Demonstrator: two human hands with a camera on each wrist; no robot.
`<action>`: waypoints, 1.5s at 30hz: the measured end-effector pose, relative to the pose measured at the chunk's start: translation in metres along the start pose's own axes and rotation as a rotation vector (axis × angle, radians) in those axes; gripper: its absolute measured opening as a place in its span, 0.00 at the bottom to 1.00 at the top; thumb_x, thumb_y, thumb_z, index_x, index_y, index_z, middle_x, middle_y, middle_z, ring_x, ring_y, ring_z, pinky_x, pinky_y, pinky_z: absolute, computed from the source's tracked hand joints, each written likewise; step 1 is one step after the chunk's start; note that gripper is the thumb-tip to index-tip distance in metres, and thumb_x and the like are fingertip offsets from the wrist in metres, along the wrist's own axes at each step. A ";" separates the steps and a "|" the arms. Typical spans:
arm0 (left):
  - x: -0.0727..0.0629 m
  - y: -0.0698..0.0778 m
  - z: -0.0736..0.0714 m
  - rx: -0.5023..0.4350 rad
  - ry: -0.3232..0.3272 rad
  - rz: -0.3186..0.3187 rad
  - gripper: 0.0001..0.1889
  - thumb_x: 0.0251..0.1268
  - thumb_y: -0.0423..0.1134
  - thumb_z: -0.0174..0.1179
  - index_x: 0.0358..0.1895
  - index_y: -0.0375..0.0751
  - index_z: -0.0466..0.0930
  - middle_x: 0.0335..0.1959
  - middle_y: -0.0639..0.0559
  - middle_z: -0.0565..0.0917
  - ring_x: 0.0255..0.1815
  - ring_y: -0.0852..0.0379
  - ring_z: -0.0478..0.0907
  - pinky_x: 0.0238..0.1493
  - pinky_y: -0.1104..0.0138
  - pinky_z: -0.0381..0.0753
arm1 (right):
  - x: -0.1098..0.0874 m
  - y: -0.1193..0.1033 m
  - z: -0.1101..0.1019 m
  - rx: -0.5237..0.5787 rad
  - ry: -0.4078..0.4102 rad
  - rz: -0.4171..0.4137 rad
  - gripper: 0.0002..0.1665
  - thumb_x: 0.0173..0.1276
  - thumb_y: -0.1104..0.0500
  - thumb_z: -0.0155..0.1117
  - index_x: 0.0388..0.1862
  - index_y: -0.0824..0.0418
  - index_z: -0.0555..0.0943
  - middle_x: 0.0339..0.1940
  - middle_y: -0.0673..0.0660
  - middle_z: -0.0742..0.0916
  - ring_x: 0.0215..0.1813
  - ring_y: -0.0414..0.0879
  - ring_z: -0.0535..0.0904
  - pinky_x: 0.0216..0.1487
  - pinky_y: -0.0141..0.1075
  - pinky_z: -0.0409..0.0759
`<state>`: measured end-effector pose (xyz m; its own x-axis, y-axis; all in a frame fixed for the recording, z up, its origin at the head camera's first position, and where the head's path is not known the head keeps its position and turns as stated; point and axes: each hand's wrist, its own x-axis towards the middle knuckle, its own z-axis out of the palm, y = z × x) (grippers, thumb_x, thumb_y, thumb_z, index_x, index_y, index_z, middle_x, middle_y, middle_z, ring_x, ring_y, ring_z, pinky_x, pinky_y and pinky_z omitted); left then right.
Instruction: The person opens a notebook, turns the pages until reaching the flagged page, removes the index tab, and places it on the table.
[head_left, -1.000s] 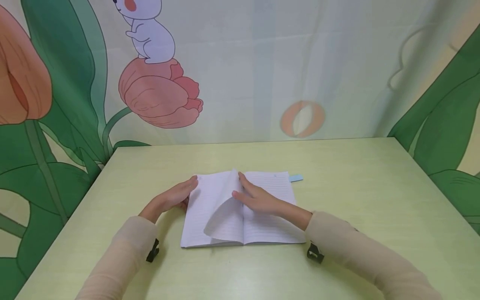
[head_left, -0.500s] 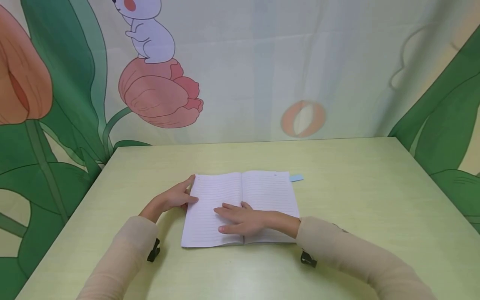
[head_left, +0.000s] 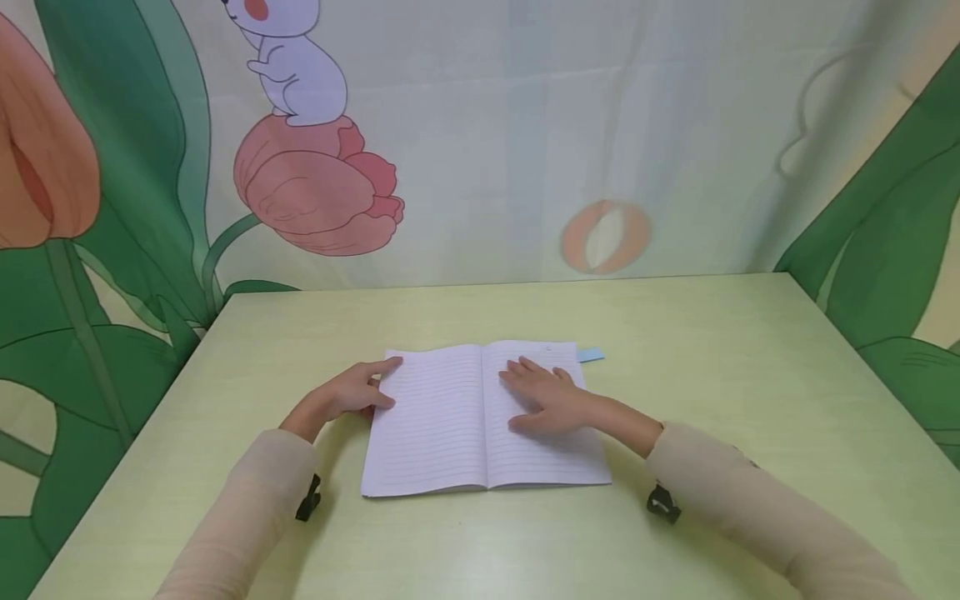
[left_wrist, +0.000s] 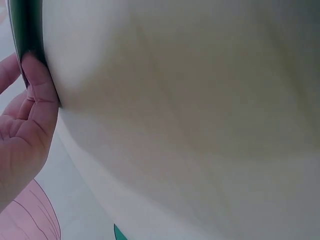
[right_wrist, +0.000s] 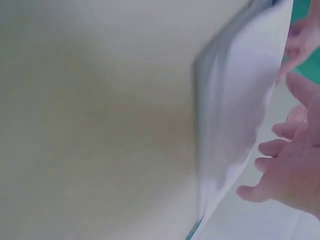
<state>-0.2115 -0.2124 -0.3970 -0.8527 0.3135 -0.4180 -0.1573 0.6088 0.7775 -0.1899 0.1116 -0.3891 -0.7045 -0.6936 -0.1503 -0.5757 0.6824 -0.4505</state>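
An open notebook (head_left: 427, 442) with white lined pages lies flat on the table, both pages bare of writing. My left hand (head_left: 348, 392) grips its left edge, the thumb and index finger over the page. In the left wrist view, a finger of the left hand (left_wrist: 30, 120) tucks in at the dark green cover (left_wrist: 31, 30). Over the right page is my right hand (head_left: 551, 400), palm down with its fingers spread. The right wrist view shows the right hand (right_wrist: 292, 155) with fingers extended, beside the notebook's page edges (right_wrist: 235, 110).
A light blue tab (head_left: 591, 355) sticks out past the notebook's upper right edge. The pale yellow-green table (head_left: 675, 333) reaches back to a curtain (head_left: 465, 150) printed with tulips and a white animal. A black strap (head_left: 663, 504) shows under the right sleeve.
A lifted page has come down flat on the left side. My right hand swept left over it, then moved right onto the right page. The left hand stays at the left edge.
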 end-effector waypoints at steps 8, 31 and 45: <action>0.000 -0.004 -0.001 -0.014 0.026 -0.016 0.39 0.56 0.27 0.58 0.71 0.40 0.50 0.30 0.42 0.76 0.24 0.55 0.74 0.28 0.65 0.74 | -0.011 0.038 -0.020 -0.186 -0.053 0.200 0.57 0.54 0.35 0.62 0.71 0.64 0.50 0.71 0.64 0.54 0.71 0.60 0.40 0.58 0.67 0.41; 0.000 -0.001 0.003 -0.010 -0.009 0.006 0.40 0.54 0.25 0.58 0.70 0.39 0.50 0.27 0.42 0.79 0.21 0.56 0.74 0.27 0.65 0.75 | -0.007 0.073 -0.021 -0.171 0.032 0.265 0.49 0.61 0.38 0.56 0.70 0.67 0.55 0.72 0.64 0.52 0.71 0.61 0.38 0.58 0.67 0.41; -0.001 0.001 0.002 0.010 0.009 -0.007 0.40 0.53 0.25 0.58 0.70 0.40 0.52 0.23 0.44 0.77 0.19 0.56 0.72 0.25 0.66 0.73 | -0.008 0.071 -0.021 -0.166 0.033 0.226 0.45 0.62 0.41 0.57 0.68 0.68 0.58 0.71 0.65 0.55 0.71 0.61 0.41 0.58 0.66 0.45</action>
<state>-0.2099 -0.2101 -0.3969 -0.8559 0.3026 -0.4193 -0.1583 0.6185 0.7697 -0.2336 0.1701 -0.4011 -0.8346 -0.5131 -0.2006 -0.4601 0.8494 -0.2583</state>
